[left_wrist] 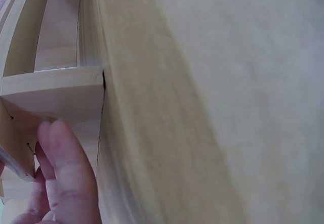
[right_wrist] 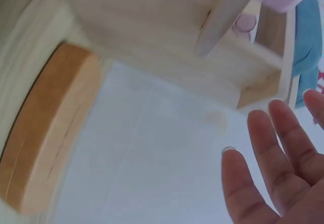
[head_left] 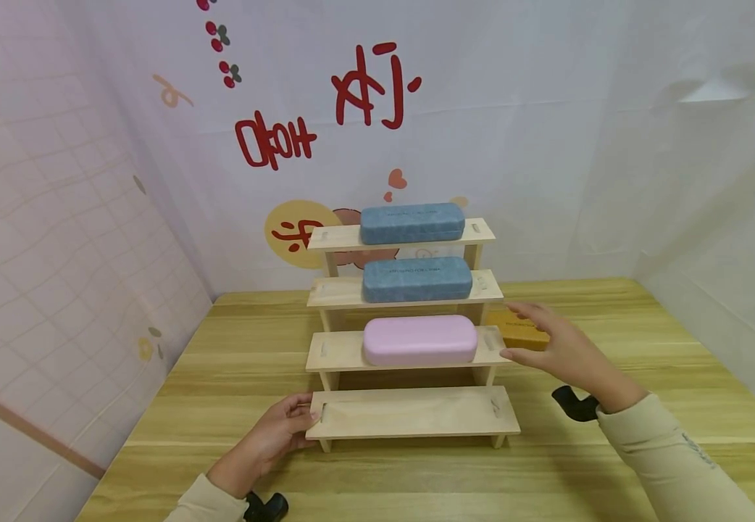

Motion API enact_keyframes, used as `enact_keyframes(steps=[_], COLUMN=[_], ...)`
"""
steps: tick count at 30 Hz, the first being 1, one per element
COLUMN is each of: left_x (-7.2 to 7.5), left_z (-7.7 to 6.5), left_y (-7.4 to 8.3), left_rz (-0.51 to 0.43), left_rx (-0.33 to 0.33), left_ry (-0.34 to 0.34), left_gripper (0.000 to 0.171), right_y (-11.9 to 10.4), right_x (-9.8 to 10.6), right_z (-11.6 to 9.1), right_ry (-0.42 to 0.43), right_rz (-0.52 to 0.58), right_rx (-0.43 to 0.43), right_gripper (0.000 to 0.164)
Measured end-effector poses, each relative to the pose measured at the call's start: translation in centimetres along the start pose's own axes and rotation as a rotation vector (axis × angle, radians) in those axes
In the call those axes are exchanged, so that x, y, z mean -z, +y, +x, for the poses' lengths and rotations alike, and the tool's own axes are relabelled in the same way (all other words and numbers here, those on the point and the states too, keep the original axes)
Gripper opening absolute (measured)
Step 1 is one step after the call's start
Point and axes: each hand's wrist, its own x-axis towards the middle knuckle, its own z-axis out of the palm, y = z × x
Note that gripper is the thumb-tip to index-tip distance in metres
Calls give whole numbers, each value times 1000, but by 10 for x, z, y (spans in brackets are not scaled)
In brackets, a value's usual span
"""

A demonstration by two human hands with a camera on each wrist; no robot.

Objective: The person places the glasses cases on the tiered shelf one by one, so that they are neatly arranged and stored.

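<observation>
A wooden stepped display rack [head_left: 416, 412] stands on the table, its lowest shelf bare. At that shelf's left end, my left hand [head_left: 277, 431] grips the board, thumb on top and fingers below; the left wrist view shows the fingers [left_wrist: 71, 168] by the side panel. My right hand [head_left: 566, 353] hovers off the rack's right side with fingers apart, holding nothing. Behind it lies an orange-brown glasses case [head_left: 517, 331], partly hidden in the head view. A pink glasses case [head_left: 420, 341] rests on the second shelf up, with blue glasses cases [head_left: 416, 280] on the two above.
The wood-grain table [head_left: 221, 391] reaches back to a white cloth backdrop [head_left: 534, 145] with red lettering and small prints. A patterned cloth [head_left: 45, 217] hangs along the left. Black wrist mounts [head_left: 576, 404] sit at both wrists.
</observation>
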Motion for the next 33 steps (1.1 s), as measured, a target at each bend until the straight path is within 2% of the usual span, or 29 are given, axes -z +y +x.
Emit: enact_keyframes(steps=[9,14,24,33], left_x=[0,0,0,0], left_z=[0,-1,-1,0], left_y=[0,0,-1,-1], left_rz=[6,15,21,14], left_rx=[0,3,14,14], left_ry=[-1,2,12,9], left_gripper=[61,62,62,63], right_y=[28,44,71,93], right_x=[12,16,16,12], right_z=[-8,-11,-8,-5], right_ry=[62,67,28,-32], right_rz=[-66,-117,-163,-154], right_rx=[-27,-65,-123,-197], right_gripper=[76,80,82,86])
